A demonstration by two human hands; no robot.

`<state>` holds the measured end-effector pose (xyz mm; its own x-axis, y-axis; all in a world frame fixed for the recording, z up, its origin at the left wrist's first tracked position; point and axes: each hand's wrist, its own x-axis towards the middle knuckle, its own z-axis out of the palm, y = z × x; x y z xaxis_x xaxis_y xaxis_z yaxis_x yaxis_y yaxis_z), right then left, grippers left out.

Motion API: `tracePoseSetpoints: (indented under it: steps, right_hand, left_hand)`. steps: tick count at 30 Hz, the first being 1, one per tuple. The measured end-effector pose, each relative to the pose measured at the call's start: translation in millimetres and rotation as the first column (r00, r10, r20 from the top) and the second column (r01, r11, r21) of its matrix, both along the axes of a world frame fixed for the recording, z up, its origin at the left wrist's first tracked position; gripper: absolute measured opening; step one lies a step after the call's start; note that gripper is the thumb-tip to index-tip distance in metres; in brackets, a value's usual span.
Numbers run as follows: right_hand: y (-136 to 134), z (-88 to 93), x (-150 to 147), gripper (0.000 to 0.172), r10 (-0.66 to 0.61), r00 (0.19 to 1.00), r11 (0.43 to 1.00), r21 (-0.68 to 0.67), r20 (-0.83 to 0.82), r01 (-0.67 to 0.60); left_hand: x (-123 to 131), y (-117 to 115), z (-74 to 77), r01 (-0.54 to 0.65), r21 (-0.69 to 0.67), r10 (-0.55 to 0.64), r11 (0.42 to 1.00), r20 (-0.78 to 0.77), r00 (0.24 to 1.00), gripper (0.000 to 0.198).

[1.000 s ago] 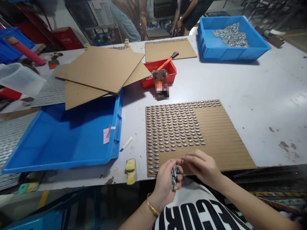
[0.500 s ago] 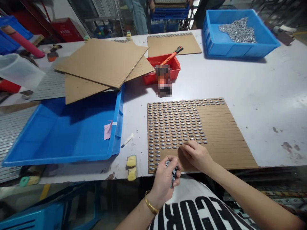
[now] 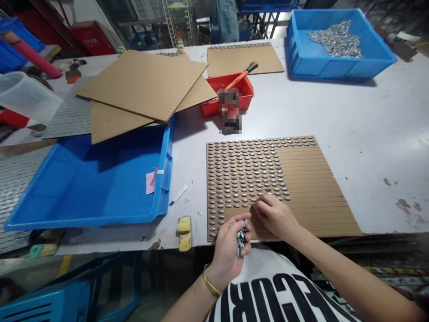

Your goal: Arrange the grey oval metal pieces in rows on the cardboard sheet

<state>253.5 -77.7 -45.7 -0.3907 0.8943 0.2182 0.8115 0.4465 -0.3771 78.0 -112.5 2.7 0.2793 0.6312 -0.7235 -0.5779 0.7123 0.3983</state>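
Silver metal studs point(image 3: 244, 179) fill rows across the left part of a corrugated cardboard sheet point(image 3: 318, 192). Left of it lie a blue plastic tray point(image 3: 83, 197) and yellow sponge blocks point(image 3: 184, 232). The left hand point(image 3: 226, 257), wearing a gold bangle point(image 3: 211, 286), curls closed around a bunch of studs; the right hand point(image 3: 275, 218) pinches its fingertips together on the sheet, beside the last row.

Factory workshop: long worktable point(image 3: 375, 147), blue plastic bins point(image 3: 335, 74), cardboard sheets point(image 3: 144, 85)

A black-lettered white T-shirt point(image 3: 264, 268) and a gold bangle point(image 3: 211, 286) are worn.
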Motion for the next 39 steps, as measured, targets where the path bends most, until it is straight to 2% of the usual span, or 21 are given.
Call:
tracePoseSetpoints:
  steps: [2, 4, 6, 7, 8, 10, 13, 14, 16, 18, 19, 21, 23, 24, 25, 27, 31, 39]
  right_hand:
    - [-2, 3.7, 0, 0.018, -0.005, 0.997, 0.999, -0.034, -0.071, 0.003]
    - [-6, 11.8, 0, 0.018, -0.009, 0.978, 0.994, -0.112, -0.209, -0.015]
    - [-10, 22.7, -2, 0.018, -0.039, 0.923, 0.965, -0.255, -0.383, -0.065]
    - [-12, 28.0, -2, 0.017, -0.074, 0.88, 0.932, -0.347, -0.469, -0.107]
    - [-13, 32.7, -3, 0.017, -0.127, 0.828, 0.882, -0.445, -0.546, -0.158]
    - [-14, 38.4, -4, 0.02, -0.282, 0.711, 0.735, -0.621, -0.644, -0.271]
    - [-13, 38.2, -2, 0.029, -0.518, 0.582, 0.491, -0.775, -0.627, -0.398]
    - [-13, 37.0, -1, 0.031, -0.564, 0.562, 0.438, -0.796, -0.605, -0.417]
    - [-13, 35.3, 0, 0.034, -0.609, 0.54, 0.389, -0.812, -0.581, -0.435]
    - [-14, 35.8, 2, 0.033, -0.59, 0.54, 0.413, -0.8, -0.6, -0.436]
    - [-14, 36.6, 4, 0.031, -0.557, 0.55, 0.46, -0.783, -0.622, -0.419]
    - [-15, 38.1, 10, 0.024, -0.431, 0.611, 0.635, -0.704, -0.664, -0.318]
    - [-15, 37.4, 20, 0.016, -0.271, 0.719, 0.829, -0.535, -0.64, -0.164]
    - [-15, 35.6, 25, 0.014, -0.201, 0.775, 0.896, -0.433, -0.599, -0.103]
    - [-15, 32.9, 30, 0.014, -0.141, 0.822, 0.939, -0.339, -0.551, -0.066]
    - [-15, 25.3, 37, 0.017, -0.046, 0.886, 0.978, -0.2, -0.461, -0.053]
    - [-14, 8.3, 44, 0.02, 0.022, 0.948, 0.997, -0.062, -0.319, -0.044]
    - [-14, -4.6, 45, 0.023, 0.049, 0.977, 0.998, -0.034, -0.205, -0.057]
  left_hand:
    - [1, 0, -0.4, 0.001, 0.01, -0.001, 1.0, 0.0, 1.0, 0.029]
    - [2, 0, -1.6, -0.004, 0.038, 0.004, 0.999, -0.004, 1.0, 0.027]
    - [3, -1, -3.0, -0.009, 0.072, 0.009, 0.997, -0.01, 1.0, 0.025]
    - [3, -1, -3.5, -0.005, 0.089, 0.006, 0.996, -0.015, 1.0, 0.026]
    - [4, -1, -3.8, 0.004, 0.105, -0.002, 0.994, -0.021, 1.0, 0.026]
    - [5, 0, -4.2, 0.038, 0.135, -0.032, 0.99, -0.046, 0.998, 0.027]
    - [8, 0, -4.9, 0.092, 0.163, -0.076, 0.982, -0.104, 0.992, 0.028]
    - [9, 0, -5.3, 0.107, 0.168, -0.087, 0.98, -0.121, 0.989, 0.028]
    - [11, -1, -5.8, 0.127, 0.168, -0.103, 0.978, -0.142, 0.984, 0.029]
    - [11, 1, -4.5, 0.136, 0.155, -0.113, 0.979, -0.149, 0.982, 0.029]
    - [10, 3, -2.7, 0.136, 0.138, -0.117, 0.981, -0.14, 0.983, 0.028]
    - [4, 11, 3.3, 0.105, 0.077, -0.099, 0.991, -0.082, 0.992, 0.025]
    - [-6, 22, 11.1, -0.007, 0.021, 0.007, 1.0, 0.001, 1.0, 0.021]
    - [-11, 28, 14.9, -0.1, 0.019, 0.099, 0.995, 0.029, 0.995, 0.019]
    - [-16, 32, 18.2, -0.195, 0.044, 0.193, 0.98, 0.039, 0.98, 0.016]
    - [-23, 38, 22.0, -0.289, 0.054, 0.286, 0.956, 0.045, 0.957, 0.013]
    - [-21, 33, 19.9, -0.216, -0.065, 0.222, 0.974, 0.091, 0.971, 0.012]
    - [-11, 18, 13.0, -0.1, 0.027, 0.1, 0.995, -0.003, 0.995, 0.023]
